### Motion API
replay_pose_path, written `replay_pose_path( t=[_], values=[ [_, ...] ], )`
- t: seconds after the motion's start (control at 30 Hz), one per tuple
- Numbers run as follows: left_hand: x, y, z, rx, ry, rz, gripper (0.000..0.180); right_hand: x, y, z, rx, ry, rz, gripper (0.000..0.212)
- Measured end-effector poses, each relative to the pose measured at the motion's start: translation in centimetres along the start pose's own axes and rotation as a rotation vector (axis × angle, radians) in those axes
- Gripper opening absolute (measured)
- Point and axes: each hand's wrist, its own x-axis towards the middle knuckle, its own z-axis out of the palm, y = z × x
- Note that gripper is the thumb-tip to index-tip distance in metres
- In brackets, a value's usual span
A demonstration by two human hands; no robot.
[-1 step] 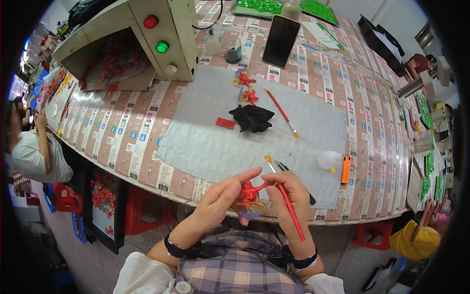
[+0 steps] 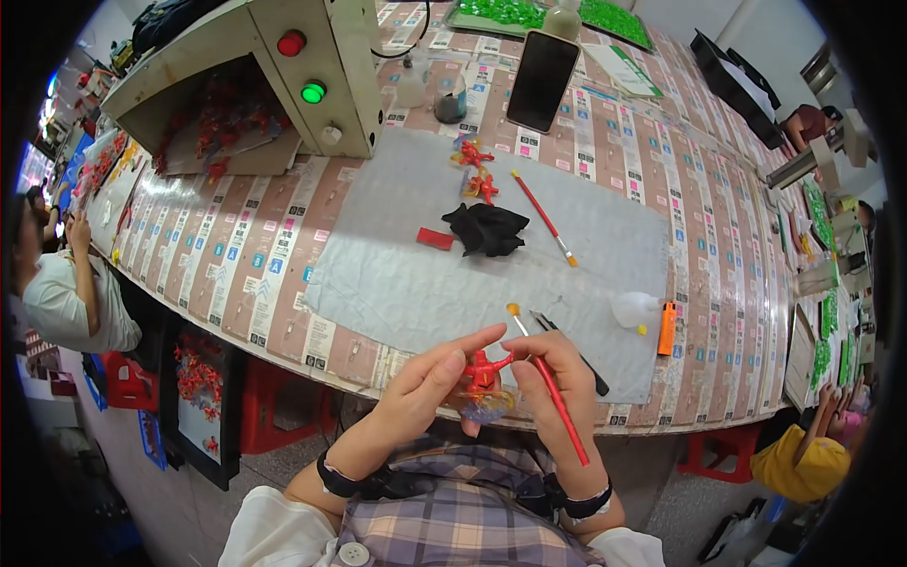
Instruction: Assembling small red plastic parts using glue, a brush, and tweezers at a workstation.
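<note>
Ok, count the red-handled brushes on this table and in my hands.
2 in view: the held brush is in your right hand; the loose brush lies on the grey sheet, right of the black cloth. Others may be hidden.

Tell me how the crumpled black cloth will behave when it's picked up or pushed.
The black cloth will probably be floppy, since it lies in loose folds. It looks thin, so likely light for its size. Its irregular heap seems unlikely to roll on the grey sheet.
</note>
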Motion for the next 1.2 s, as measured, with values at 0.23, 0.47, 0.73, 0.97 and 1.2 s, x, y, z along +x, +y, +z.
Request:
replay_pose_path(
  t=[0.23,0.47,0.73,0.97,1.2],
  values=[
    [0.2,0.1,0.1,0.002,-0.046,-0.001,0.064,-0.4,0.0,0.0,0.046,0.180,0.023,0.016],
    [0.2,0.4,0.5,0.227,-0.039,0.074,0.068,-1.2,-1.7,-2.5,0.060,0.071,-0.140,0.008],
    [0.4,-0.1,1.0,0.455,0.035,0.112,0.062,-0.2,-2.0,-1.1,-0.246,-0.009,-0.394,0.008],
    [0.5,-0.1,1.2,0.574,0.012,0.191,0.062,0.2,-2.3,-0.9,-0.203,-0.052,-0.354,0.008],
    [0.5,-0.3,1.1,0.600,-0.007,0.140,0.066,0.3,-2.0,-1.1,-0.152,-0.034,-0.282,0.012]
  ],
)
